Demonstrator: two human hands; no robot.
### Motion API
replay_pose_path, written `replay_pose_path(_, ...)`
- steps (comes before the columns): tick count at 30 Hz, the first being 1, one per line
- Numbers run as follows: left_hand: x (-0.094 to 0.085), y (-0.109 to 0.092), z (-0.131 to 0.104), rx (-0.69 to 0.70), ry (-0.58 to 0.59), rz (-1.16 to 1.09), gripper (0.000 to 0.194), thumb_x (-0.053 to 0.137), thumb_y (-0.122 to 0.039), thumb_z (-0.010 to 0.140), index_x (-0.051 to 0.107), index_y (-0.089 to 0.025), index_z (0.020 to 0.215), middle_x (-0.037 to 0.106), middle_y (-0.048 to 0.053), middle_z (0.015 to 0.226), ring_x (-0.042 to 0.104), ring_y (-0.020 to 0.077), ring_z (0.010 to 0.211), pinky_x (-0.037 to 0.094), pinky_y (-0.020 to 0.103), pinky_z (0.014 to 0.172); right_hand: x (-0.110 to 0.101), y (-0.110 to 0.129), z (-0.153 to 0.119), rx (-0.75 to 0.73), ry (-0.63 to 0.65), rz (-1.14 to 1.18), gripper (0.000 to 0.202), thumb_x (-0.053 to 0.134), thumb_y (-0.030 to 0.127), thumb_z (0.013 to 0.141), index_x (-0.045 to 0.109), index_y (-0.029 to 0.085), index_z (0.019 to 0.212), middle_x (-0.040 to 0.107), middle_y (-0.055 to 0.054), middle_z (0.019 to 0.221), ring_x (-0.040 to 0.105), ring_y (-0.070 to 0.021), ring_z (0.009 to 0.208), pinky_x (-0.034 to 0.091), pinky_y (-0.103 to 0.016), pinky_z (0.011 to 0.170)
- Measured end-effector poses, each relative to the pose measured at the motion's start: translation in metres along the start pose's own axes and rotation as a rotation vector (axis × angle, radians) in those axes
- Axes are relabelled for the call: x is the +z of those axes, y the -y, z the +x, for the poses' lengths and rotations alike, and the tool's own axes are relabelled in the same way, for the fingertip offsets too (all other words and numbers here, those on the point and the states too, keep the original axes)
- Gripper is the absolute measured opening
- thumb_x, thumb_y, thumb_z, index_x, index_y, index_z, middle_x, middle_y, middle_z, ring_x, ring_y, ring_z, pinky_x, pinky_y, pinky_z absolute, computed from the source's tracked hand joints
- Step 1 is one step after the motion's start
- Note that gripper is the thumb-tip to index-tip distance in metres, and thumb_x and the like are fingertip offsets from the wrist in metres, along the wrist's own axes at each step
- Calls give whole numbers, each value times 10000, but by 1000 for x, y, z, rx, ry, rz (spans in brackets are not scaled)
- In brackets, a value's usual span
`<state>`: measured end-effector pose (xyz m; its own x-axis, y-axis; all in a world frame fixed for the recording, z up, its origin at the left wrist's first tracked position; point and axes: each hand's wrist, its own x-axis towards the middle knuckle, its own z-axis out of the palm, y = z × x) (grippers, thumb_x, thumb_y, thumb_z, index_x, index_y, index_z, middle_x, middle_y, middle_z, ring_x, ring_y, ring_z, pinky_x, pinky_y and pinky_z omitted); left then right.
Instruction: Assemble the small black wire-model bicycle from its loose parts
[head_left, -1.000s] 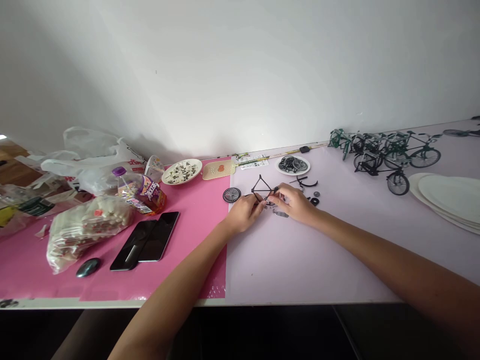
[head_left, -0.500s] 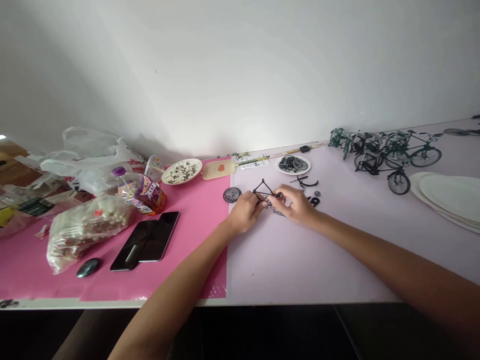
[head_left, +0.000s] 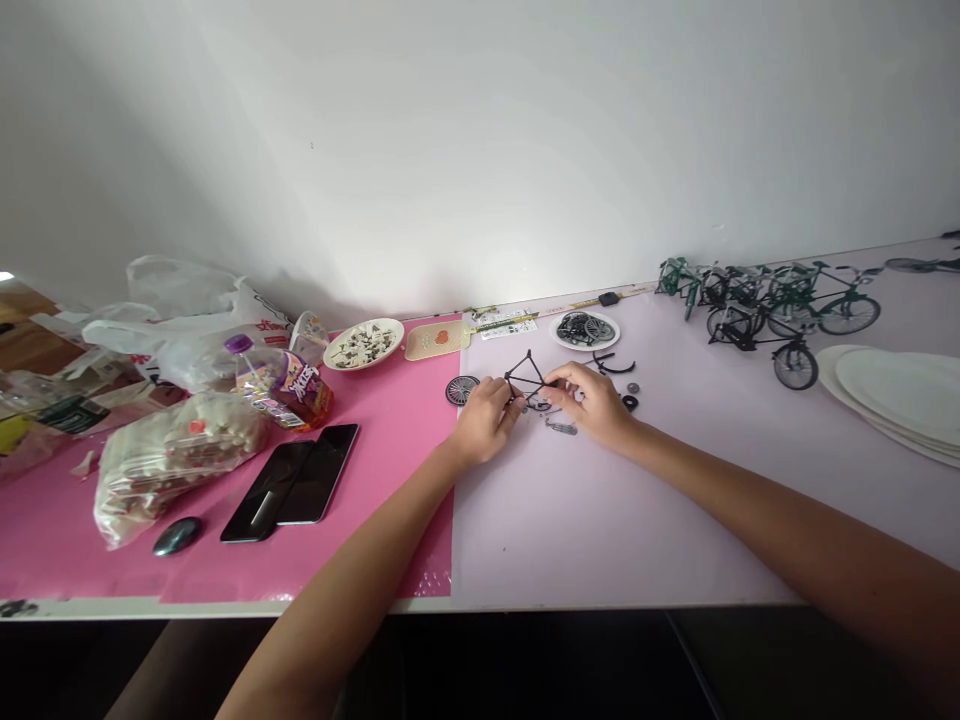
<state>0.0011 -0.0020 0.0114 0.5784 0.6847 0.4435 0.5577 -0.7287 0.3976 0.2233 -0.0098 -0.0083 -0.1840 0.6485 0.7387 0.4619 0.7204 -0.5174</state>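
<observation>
Okay so the little white oval plate (head_left: 584, 347) piled with dark wheels and bits is my landmark here. The miniature black bicycle frame made of thin tubes (head_left: 536, 368) is up between both hands, a bit left of that plate and closer to the person. Left hand (head_left: 485, 420) is nearly closed, fingers curled and pinching the frame's left end. Right hand (head_left: 596, 405) is half curled, thumb and forefinger nipping the frame's right end. Can't tell if there's some tiny part hidden in either pinch.

What's changed: half a second ago the thumbs were practically meeting under the frame, and now they've spread apart with a gap between them. The flat grey piece (head_left: 561, 427), on the near side of the plate, shows better now too. I'd read that as a re-grip, frame steadied from both ends, rather than a part going on. I can't see any wheel on it.

Loose stuff: a black-tyred wheel with pale spokes (head_left: 462, 390) lies left of the plate and nearer the person, the curved black strip (head_left: 616, 367) is just off its near right side, and a small grey disc (head_left: 634, 387) sits beyond that strip, further toward the person.
</observation>
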Motion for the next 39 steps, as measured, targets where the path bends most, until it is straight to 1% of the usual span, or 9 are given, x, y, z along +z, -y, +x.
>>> replay_pose_path(6, 2, 1, 0, -4, 18, 5, 281, 411, -337, 1063, 608, -202, 916, 651, 102, 912, 562, 244, 876, 454, 419, 852, 1, -7, -2, 28, 9, 32, 83, 577, 298, 1004, 642, 248, 996, 746, -29, 846, 738, -211, 739, 604, -348, 673)
replay_pose_path(12, 1, 2, 0, -9, 25, 3, 274, 412, -325, 1061, 595, -200, 900, 650, 99, 905, 555, 241, 866, 452, 418, 838, 2, -8, -3, 38, 4, 53, 134, 518, 202, 990, 643, 244, 1015, 739, -26, 827, 745, -201, 726, 623, -348, 674)
replay_pose_path(18, 0, 2, 1, -6, 25, 0, 284, 390, -312, 1068, 577, -201, 885, 645, 96, 905, 550, 241, 860, 442, 415, 830, 3, -10, -3, 29, 20, 60, 142, 508, 214, 1007, 636, 244, 1059, 722, -22, 812, 739, -196, 731, 613, -341, 696)
replay_pose_path(24, 0, 6, 1, -12, 8, 13, 301, 367, -302, 1075, 574, -202, 881, 635, 89, 888, 552, 235, 852, 441, 409, 846, 2, -15, -2, 25, -21, 34, 186, 474, 224, 1033, 587, 257, 1178, 728, -29, 837, 750, -216, 783, 595, -347, 703)
replay_pose_path(27, -2, 7, 1, -21, -1, 40, 317, 355, -307, 1075, 564, -203, 860, 631, 88, 878, 547, 234, 842, 435, 399, 827, -6, -17, 3, -16, -68, -58, 156, 468, 230, 1041, 604, 266, 1109, 725, -40, 864, 733, -229, 807, 587, -377, 757)
replay_pose_path(30, -6, 7, 1, -54, -13, 70, 325, 356, -304, 1064, 556, -204, 828, 632, 82, 856, 549, 233, 836, 428, 383, 807, -19, -19, 10, -51, -129, -158, 145, 488, 237, 1035, 629, 268, 1049, 712, -52, 848, 706, -256, 862, 574, -406, 801)
replay_pose_path(35, -17, 9, 3, -198, -31, 104, 297, 415, -249, 985, 542, -200, 721, 630, 41, 718, 547, 185, 683, 419, 343, 786, -44, -22, 25, -120, -219, -277, 112, 543, 285, 1003, 645, 243, 985, 684, -79, 903, 654, -256, 873, 540, -391, 804)
replay_pose_path(37, -22, 11, 4, -276, -26, 109, 235, 456, -231, 936, 558, -198, 726, 648, 29, 697, 540, 169, 626, 409, 319, 737, -55, -24, 31, -114, -241, -331, 122, 547, 299, 994, 639, 230, 954, 655, -66, 833, 617, -235, 792, 512, -373, 785)
replay_pose_path(39, -28, 12, 4, -347, -18, 142, 167, 493, -218, 886, 575, -199, 741, 635, 13, 649, 517, 163, 578, 391, 304, 694, -66, -27, 35, -60, -217, -385, 149, 550, 331, 981, 634, 225, 919, 581, -27, 699, 566, -216, 700, 471, -349, 735)
